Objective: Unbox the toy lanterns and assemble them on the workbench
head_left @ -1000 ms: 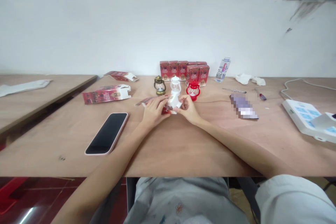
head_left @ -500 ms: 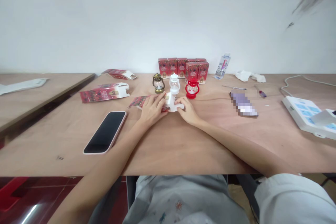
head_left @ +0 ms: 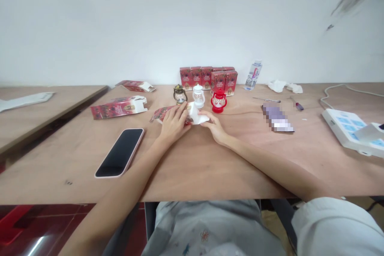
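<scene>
The left hand (head_left: 174, 123) is gripping a long red box (head_left: 162, 113) lying crosswise. The right hand (head_left: 216, 129) is pinching its right-pointing white flap (head_left: 203, 119).

The left hand (head_left: 173, 125) lies over a red carton (head_left: 162, 113), gripping it, while the right hand (head_left: 216, 129) holds the white flap (head_left: 203, 119) at its end; just beyond stand a bronze lantern (head_left: 180, 96), a white lantern (head_left: 198, 97) and a red lantern (head_left: 219, 102), with red boxes (head_left: 196, 76) behind them; a dark-screened phone (head_left: 120, 153) lies on the bench (head_left: 192, 172) beside the left forearm; a clear bottle (head_left: 253, 76) stands right of the boxes
</scene>
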The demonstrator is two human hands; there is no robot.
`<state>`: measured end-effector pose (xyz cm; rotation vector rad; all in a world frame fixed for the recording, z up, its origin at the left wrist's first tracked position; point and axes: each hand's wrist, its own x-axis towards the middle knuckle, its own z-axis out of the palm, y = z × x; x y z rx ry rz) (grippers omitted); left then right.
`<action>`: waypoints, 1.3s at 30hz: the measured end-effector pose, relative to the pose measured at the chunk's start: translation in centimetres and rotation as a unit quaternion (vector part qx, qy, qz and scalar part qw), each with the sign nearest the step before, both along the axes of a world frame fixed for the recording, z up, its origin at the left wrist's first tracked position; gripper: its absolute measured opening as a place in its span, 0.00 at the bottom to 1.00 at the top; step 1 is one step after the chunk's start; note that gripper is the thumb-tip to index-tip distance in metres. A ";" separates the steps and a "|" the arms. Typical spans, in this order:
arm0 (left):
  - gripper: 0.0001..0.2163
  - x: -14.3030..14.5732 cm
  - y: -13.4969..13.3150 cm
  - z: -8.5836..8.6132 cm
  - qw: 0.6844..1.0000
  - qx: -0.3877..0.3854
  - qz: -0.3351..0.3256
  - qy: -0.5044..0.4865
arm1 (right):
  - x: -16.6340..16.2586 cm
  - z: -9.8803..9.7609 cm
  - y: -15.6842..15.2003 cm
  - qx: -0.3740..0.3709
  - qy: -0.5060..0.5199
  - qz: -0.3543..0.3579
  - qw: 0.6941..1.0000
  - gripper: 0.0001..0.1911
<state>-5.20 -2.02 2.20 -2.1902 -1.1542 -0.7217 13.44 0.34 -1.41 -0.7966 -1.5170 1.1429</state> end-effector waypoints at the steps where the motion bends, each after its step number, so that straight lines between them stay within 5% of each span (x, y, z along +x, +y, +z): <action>1: 0.23 0.0 0.1 0.0 1.000 0.003 -0.001 -0.009 | 0.0 0.0 0.0 0.009 0.009 0.000 1.000 0.20; 11: 0.33 -0.1 0.3 -0.5 0.999 0.002 -0.039 0.014 | 1.0 1.2 -0.1 0.226 -0.085 -0.037 0.970 0.23; 20: 0.31 -0.1 0.5 -0.4 0.997 0.006 -0.066 0.033 | 0.3 1.1 -1.4 0.170 -0.070 0.006 0.983 0.32; 25: 0.29 0.3 0.4 -0.4 0.994 0.051 -0.094 0.038 | -0.1 0.8 -1.8 0.126 -0.023 0.042 0.991 0.46; 33: 0.28 0.3 0.1 -0.2 0.988 0.094 -0.118 -0.013 | -0.2 1.4 -2.3 0.172 -0.049 0.053 0.982 0.53; 36: 0.22 0.0 -0.2 0.1 0.982 0.147 -0.112 -0.030 | -0.1 1.5 -2.6 0.196 -0.089 0.034 0.976 0.50; 39: 0.16 -0.4 -0.7 0.5 0.983 0.147 -0.105 -0.036 | 0.2 1.5 -2.6 0.237 -0.099 0.024 0.966 0.36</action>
